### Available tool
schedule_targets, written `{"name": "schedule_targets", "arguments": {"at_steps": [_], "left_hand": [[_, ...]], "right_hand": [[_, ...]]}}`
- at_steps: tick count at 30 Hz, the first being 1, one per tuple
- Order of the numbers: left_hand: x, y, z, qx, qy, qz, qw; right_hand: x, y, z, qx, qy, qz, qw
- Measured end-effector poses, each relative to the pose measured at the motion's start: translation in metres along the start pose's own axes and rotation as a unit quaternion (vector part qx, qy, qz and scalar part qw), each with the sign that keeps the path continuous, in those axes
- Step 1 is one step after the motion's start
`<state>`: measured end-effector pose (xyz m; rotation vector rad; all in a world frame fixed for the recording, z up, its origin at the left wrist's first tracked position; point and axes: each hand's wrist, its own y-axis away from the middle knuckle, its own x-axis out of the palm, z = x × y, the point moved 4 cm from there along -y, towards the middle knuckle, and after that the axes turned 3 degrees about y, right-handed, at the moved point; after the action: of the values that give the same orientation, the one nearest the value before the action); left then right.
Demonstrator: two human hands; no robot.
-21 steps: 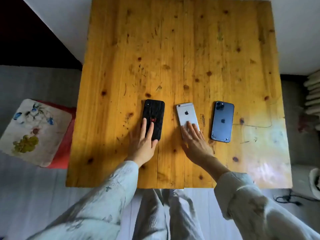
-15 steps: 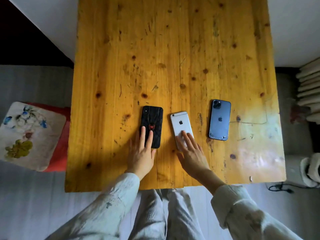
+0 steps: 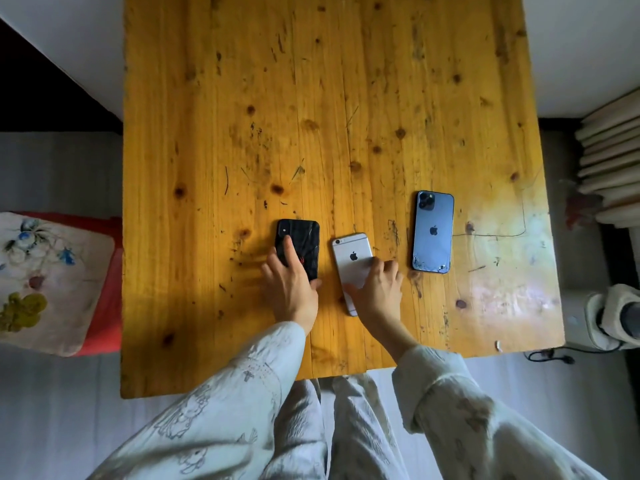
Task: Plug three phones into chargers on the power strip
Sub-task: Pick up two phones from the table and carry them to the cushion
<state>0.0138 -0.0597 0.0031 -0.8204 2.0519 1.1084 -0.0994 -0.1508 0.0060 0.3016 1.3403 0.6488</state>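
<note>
Black phone [image 3: 302,243]: lies face down on the wooden table [image 3: 346,98], left of the 2 others and nearest the table's left edge, roughly midway along its depth. Its far end sits a little farther from the near edge than in the earlier frames.
Left hand [image 3: 290,285]: grasps the black phone; 1 finger lies straight along its back, the other fingers wrap its left side and the thumb [image 3: 313,285] meets its near right corner. 0.5 s ago the fingers only lay flat on the near end.
Silver phone [image 3: 353,268]: face down in the middle of the row, tilted so its near end points toward the near edge and slightly right. It lies closer to the near edge than the black phone.
Right hand [image 3: 379,293]: grasps the silver phone across its width, thumb at the left side, curled fingers at the right side. Earlier its fingers were spread flat on the back.
Blue phone [image 3: 433,232]: face down toward the table's right edge, apart from both hands, its near corners cracked. It keeps the same place on the table as before.
Surroundings: a flowered cushion [image 3: 45,278] on a red seat by the left edge; a radiator [image 3: 609,161] beyond the right edge.
</note>
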Motion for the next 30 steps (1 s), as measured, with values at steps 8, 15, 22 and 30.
{"name": "schedule_targets", "arguments": {"at_steps": [8,15,22,30], "left_hand": [[-0.002,-0.024,0.007,-0.101,0.097,0.067,0.988],[-0.016,-0.023,0.028,-0.113,0.291,0.119,0.942],[-0.045,0.024,-0.019,-0.063,0.359,0.234,0.902],[-0.030,0.145,-0.132,0.091,0.354,0.362,0.857]], "right_hand": [[0.002,-0.005,-0.010,0.059,-0.079,0.036,0.994],[-0.005,0.015,-0.037,0.102,-0.341,0.057,0.933],[-0.065,0.072,-0.078,0.133,-0.527,0.046,0.838],[-0.149,0.178,-0.188,0.104,-0.628,-0.069,0.768]]}}
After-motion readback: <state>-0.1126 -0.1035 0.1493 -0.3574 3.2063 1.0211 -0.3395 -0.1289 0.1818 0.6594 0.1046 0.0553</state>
